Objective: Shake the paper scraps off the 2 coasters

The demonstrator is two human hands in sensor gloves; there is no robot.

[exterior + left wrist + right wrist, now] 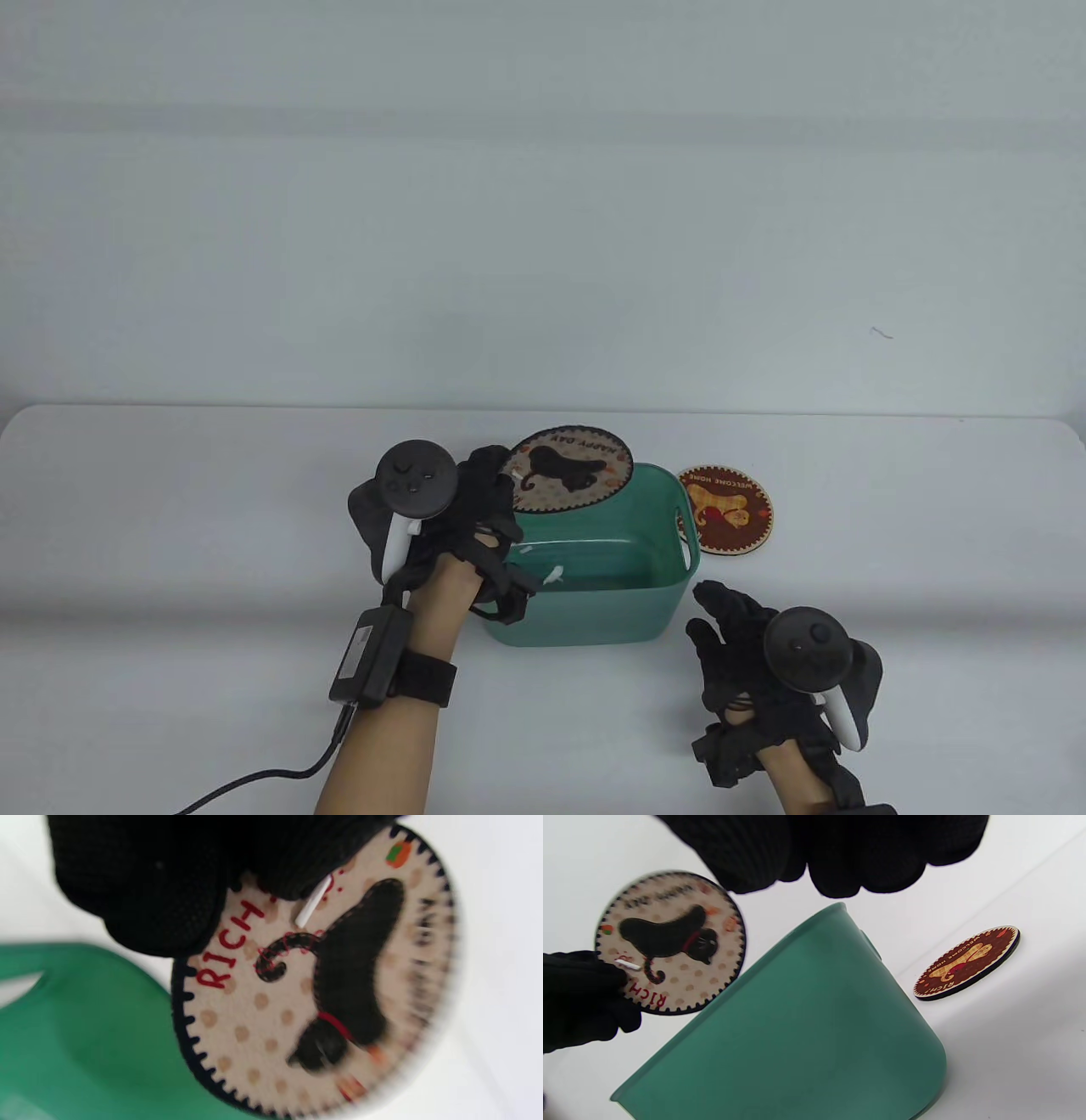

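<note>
The left hand pinched the round cream black-cat coaster lettered "HAPPY DAY" and "RICH"; the right hand lay spread beside the round brown "WELCOME HOME" coaster.

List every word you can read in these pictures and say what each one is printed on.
"HAPPY DAY": along the rim of the cat coaster held by the left hand.
"RICH": in red on the same cat coaster; the letters after it are hidden by the glove.
"WELCOME HOME": along the rim of the brown coaster lying on the table.
"RICH": also on the brown coaster; the rest is too small to read.
</note>
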